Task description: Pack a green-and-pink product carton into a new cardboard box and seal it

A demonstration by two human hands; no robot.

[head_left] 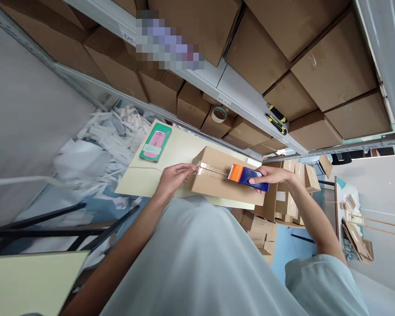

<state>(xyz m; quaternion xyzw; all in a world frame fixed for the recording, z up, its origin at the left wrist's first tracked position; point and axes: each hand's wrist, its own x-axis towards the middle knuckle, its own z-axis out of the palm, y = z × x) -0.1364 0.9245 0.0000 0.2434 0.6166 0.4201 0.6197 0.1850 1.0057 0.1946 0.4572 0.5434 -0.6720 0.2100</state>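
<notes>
A brown cardboard box lies on the pale yellow tabletop, its top seam running left to right. Shiny clear packing tape shows at the seam's left end. My left hand is at that end, thumb and fingers pinched together at the tape's edge; the exact contact is small to see. In my right hand is a blue tape dispenser with an orange toothed front, held down over the right part of the seam. The fingers wrap round its body, partly hidden beneath it.
A pink item in a green package lies on the table at the back left. Shelves of cartons rise behind, with two utility knives and a tape roll. White scraps pile at left; boxes stand right.
</notes>
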